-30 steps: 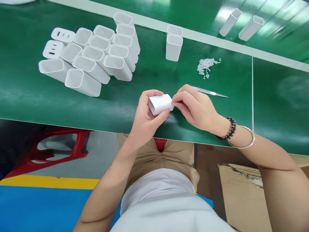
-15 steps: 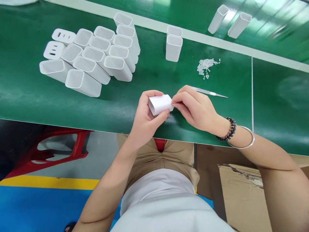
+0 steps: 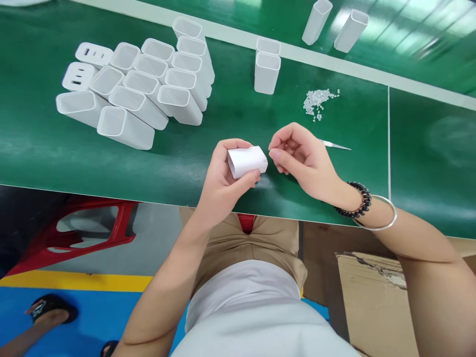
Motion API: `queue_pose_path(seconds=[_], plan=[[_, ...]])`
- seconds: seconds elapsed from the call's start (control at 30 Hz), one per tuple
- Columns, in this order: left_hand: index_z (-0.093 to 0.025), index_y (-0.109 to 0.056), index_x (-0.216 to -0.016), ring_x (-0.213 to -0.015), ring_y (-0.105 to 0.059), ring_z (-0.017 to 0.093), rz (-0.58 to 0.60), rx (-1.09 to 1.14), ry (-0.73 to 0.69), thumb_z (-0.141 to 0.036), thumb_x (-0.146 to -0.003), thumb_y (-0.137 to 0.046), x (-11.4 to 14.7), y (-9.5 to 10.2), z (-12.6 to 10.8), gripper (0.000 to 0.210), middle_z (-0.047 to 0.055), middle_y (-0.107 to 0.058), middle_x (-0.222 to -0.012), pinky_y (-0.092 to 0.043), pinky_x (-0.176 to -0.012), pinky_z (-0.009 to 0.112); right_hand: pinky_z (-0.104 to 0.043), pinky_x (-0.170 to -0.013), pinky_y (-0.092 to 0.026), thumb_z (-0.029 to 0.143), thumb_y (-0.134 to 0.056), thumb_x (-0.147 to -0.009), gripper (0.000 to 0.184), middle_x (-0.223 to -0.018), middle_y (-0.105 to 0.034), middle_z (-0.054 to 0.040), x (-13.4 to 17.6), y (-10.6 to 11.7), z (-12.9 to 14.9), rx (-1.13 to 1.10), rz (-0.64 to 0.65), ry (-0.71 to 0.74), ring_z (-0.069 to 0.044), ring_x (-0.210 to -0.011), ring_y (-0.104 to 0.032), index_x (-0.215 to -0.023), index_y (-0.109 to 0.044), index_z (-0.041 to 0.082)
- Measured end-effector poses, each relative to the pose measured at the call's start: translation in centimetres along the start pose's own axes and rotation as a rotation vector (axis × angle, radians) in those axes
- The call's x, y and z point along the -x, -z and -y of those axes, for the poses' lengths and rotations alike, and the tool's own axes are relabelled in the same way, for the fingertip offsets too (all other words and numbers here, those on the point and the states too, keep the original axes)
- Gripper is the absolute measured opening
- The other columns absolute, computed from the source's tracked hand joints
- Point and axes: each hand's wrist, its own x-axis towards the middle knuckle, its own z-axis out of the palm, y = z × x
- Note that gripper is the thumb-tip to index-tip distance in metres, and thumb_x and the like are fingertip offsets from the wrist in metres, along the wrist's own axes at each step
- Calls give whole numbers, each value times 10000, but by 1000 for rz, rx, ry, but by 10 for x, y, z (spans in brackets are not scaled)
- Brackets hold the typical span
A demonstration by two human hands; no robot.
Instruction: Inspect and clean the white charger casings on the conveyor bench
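Observation:
My left hand is wrapped round a white plastic housing, which lies on its side with its open end to the left. A small mark shows on its right end. Just right of that end, separated by a small gap, is my right hand, its thumb and index fingertip pinched together. Whether something tiny sits in the pinch I cannot make out. Behind the right hand lie tweezers, only their tip end showing. Beyond them is a small pile of clear little pieces on the green table.
Several white housings stand grouped at left, two of them showing slotted faces. Another pair stands in the middle. Two more housings are beyond the pale strip. A red stool and a person's foot are at lower left.
My right hand has drawn back from the housing's end, and its fingers have turned upward. The two housings beyond the strip have shifted left. A person's foot has appeared at lower left.

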Motion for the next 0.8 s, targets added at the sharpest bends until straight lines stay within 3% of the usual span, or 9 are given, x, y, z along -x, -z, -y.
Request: queue_pose_path(seconds=[0.1, 0.23, 0.8], plan=[[-220, -528, -1125, -763, -633, 121, 7, 5, -2, -205, -795, -730, 0, 0, 0, 387, 36, -581, -1040, -548, -608, 226, -209, -522, -436, 429, -634, -978, 271, -745, -557, 17, -2, -3, 0, -243, 88, -128, -84, -600, -511, -925, -526, 187], [-228, -525, -1122, -744, -624, 114, 17, -10, -6, -224, -800, -739, 0, 0, 0, 387, 30, -580, -1045, -540, -610, 226, -186, -507, -417, 415, -691, -946, 295, -723, -561, 24, -2, -5, -1, -404, 121, -199, -67, -585, -510, -911, -527, 171], [-236, -552, -1070, -691, -590, 109, 4, -5, 5, -229, -777, -791, 0, 3, 0, 378, 9, -594, -931, -494, -560, 216, -180, -537, -468, 382, -744, -911, 317, -700, -561, 41, -3, -10, -8, -488, 155, -196, -62, -588, -537, -883, -511, 168]])
